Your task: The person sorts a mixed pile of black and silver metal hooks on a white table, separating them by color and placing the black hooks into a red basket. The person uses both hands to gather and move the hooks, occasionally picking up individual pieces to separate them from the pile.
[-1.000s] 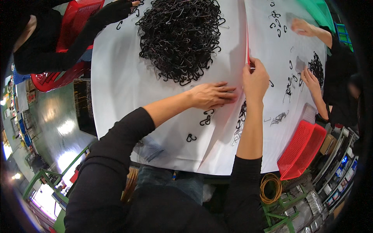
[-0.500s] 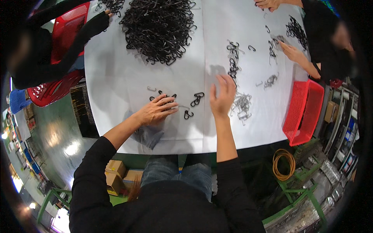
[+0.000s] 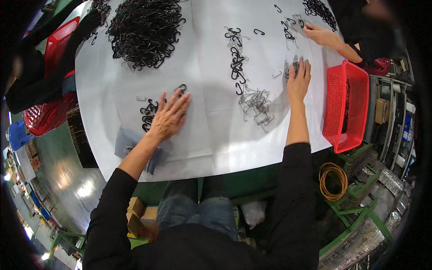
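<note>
On the white-covered counter (image 3: 211, 135), I saw my left hand (image 3: 168, 118) lying flat at about nine o'clock, fingers spread, touching a small cluster of black hooks (image 3: 148, 112). The big heap of black hooks (image 3: 146, 29) sat well apart at eleven o'clock. At the centre lay a tangle of pale wire hooks (image 3: 256, 104). My right hand (image 3: 298, 81), at two o'clock, pressed flat with fingers together on a little dark clump (image 3: 291, 68). A red basket (image 3: 346, 105) stood at three o'clock.
</note>
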Action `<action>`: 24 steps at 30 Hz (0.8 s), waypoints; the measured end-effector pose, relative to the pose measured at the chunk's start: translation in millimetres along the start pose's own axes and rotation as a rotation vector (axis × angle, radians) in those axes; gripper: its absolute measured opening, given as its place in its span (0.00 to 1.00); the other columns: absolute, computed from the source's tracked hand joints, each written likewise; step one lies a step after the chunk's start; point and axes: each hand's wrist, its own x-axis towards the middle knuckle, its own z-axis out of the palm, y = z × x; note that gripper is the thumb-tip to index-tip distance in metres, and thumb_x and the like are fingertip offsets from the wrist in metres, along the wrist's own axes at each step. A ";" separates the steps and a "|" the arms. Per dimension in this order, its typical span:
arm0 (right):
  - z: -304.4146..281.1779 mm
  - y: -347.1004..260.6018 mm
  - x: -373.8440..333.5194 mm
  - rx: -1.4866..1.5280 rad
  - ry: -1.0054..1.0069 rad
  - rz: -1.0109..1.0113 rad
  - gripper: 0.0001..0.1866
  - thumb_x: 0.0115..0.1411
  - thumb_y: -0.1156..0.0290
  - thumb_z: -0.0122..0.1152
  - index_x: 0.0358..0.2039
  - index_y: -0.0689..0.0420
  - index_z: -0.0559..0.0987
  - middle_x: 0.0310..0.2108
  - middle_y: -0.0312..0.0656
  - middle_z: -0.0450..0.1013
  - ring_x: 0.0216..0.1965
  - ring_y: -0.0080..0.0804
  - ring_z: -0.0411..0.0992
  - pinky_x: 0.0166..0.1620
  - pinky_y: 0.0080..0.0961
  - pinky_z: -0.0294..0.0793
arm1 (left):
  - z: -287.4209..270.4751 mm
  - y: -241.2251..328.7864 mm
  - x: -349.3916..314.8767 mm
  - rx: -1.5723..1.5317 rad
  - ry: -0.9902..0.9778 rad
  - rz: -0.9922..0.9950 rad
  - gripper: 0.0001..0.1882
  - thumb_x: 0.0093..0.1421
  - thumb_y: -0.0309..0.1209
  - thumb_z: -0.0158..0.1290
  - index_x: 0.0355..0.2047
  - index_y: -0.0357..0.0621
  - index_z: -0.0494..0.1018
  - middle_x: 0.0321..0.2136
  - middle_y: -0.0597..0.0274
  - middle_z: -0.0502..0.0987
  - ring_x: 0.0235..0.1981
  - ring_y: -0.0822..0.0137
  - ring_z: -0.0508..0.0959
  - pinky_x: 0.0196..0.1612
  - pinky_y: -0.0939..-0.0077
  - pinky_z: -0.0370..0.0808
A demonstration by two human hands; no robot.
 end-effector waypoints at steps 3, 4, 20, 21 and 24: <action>12.6 4.4 5.6 -0.079 -0.160 0.061 0.31 0.63 0.49 0.50 0.61 0.52 0.65 0.63 0.47 0.57 0.65 0.51 0.52 0.63 0.59 0.47 | -3.8 -5.7 -17.4 -0.032 0.134 -0.118 0.34 0.59 0.30 0.50 0.65 0.49 0.54 0.68 0.64 0.50 0.70 0.59 0.44 0.69 0.50 0.35; 12.6 -4.5 -3.1 -0.062 -0.168 -0.013 0.32 0.62 0.47 0.50 0.61 0.52 0.65 0.63 0.47 0.57 0.65 0.50 0.51 0.63 0.60 0.46 | -6.0 -5.1 -25.3 -0.096 0.200 -0.150 0.35 0.58 0.27 0.50 0.66 0.49 0.53 0.67 0.63 0.51 0.70 0.57 0.44 0.68 0.49 0.36; -30.0 -172.0 -165.8 0.230 -0.340 -0.095 0.22 0.62 0.54 0.52 0.57 0.40 0.72 0.64 0.38 0.59 0.66 0.42 0.52 0.64 0.64 0.39 | 27.0 7.7 37.8 -0.180 0.501 -0.663 0.38 0.64 0.50 0.43 0.68 0.50 0.44 0.68 0.48 0.42 0.69 0.46 0.37 0.64 0.37 0.31; -34.7 -177.7 -171.6 0.201 -0.345 -0.155 0.23 0.61 0.54 0.52 0.57 0.40 0.72 0.64 0.38 0.59 0.66 0.43 0.52 0.64 0.64 0.39 | 21.9 3.8 39.7 -0.203 0.497 -0.680 0.37 0.64 0.51 0.42 0.68 0.51 0.44 0.68 0.49 0.43 0.69 0.46 0.37 0.64 0.37 0.31; -55.3 -177.2 -181.8 0.119 -0.396 -0.256 0.26 0.61 0.51 0.52 0.59 0.41 0.70 0.65 0.38 0.57 0.67 0.44 0.51 0.64 0.64 0.37 | 1.7 -7.7 19.7 -0.185 0.662 -0.626 0.37 0.64 0.50 0.44 0.68 0.53 0.45 0.68 0.51 0.44 0.69 0.47 0.38 0.64 0.36 0.32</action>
